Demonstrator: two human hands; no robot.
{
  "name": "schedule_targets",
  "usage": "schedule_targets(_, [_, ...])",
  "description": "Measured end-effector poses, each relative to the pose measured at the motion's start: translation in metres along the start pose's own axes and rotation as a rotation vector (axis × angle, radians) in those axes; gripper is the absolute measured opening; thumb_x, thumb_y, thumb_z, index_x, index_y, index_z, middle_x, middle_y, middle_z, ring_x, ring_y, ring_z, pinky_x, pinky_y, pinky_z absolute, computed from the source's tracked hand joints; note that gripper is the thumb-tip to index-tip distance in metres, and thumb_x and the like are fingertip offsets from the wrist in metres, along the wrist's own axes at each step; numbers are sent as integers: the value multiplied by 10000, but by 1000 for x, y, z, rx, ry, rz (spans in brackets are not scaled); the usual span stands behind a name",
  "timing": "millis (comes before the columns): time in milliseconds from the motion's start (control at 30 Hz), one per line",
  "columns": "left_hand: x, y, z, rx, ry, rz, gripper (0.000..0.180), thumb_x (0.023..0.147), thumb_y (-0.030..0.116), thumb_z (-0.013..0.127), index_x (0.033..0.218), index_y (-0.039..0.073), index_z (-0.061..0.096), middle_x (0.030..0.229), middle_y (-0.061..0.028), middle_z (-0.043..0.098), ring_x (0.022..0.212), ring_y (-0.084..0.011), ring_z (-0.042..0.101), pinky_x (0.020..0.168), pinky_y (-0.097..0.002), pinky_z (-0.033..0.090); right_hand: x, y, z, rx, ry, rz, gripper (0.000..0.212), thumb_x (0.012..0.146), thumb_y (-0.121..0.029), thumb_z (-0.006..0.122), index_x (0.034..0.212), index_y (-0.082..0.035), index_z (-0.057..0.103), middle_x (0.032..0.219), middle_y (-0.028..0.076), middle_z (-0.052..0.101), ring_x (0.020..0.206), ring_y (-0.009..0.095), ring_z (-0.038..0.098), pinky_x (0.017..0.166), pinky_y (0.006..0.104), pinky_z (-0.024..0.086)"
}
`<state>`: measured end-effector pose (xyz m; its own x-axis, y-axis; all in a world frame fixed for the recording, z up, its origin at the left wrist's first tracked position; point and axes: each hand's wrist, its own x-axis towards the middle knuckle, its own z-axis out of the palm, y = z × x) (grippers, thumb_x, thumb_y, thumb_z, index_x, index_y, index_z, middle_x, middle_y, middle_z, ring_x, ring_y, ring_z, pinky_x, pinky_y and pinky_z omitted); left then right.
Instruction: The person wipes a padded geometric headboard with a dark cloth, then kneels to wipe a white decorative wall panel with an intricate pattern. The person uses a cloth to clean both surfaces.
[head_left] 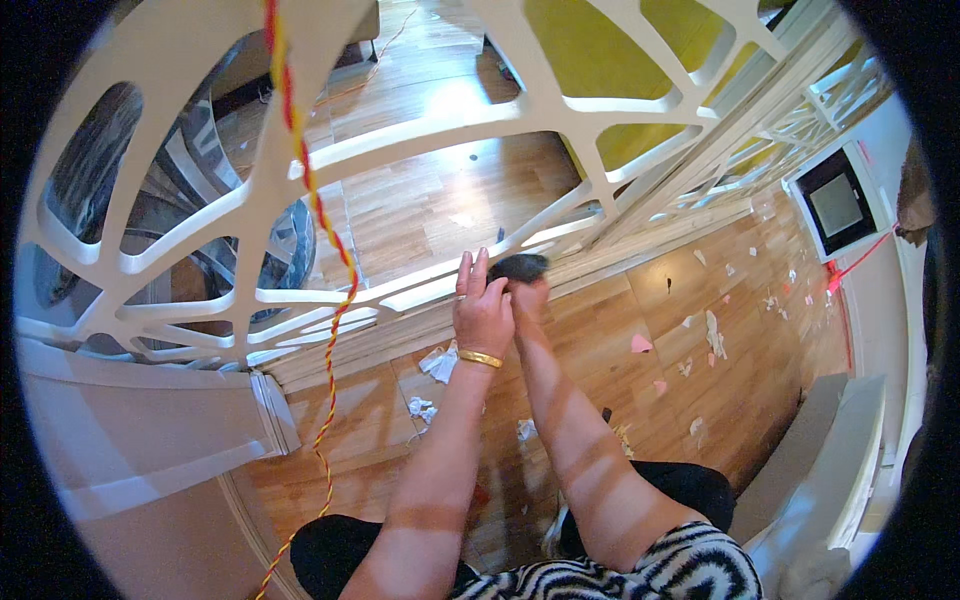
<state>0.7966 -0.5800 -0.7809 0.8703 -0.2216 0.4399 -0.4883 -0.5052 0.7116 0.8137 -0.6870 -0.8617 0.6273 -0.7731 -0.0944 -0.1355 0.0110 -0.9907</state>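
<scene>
In the head view, low beside the white lattice screen (548,103), gripped a dark object (517,268) in the blurred right hand (530,297), long axis roughly left to right, leading end unclear, and held the left hand (484,315) just beside it, fingers outstretched.

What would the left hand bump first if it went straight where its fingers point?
The left hand would probably meet the white lattice first; its lower bar shows by the fingertips, though depth is unclear.

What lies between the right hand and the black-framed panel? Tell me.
Past the right hand, the head view shows pale wooden sill, then brown floor strewn with small scraps.
</scene>
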Motion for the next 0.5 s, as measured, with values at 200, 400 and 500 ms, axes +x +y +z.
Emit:
schedule_targets(200, [6,20,17,-8,107,-61,161,738,55,671,897,36,691,1390,-180,476,1347,-375,362,1072,-451,364,33,-87,-18,296,123,-321,253,803,46,606,1036,-50,631,990,26,633,857,149,580,820,299,484])
schedule_targets(400, [21,23,26,-123,114,-146,219,744,53,652,955,6,690,1334,-185,514,1280,-371,435,1056,-441,389,21,-91,-22,-443,-51,-599,270,780,-87,578,1035,-9,623,958,281,628,934,442,608,795,438,492])
schedule_targets(500, [22,33,31,-209,-18,-140,211,735,40,662,941,4,692,1354,-172,490,1292,-359,422,1049,-432,400,66,-81,-86,-612,236,-610,245,779,-103,615,1001,-2,632,939,215,666,882,362,646,782,407,502])
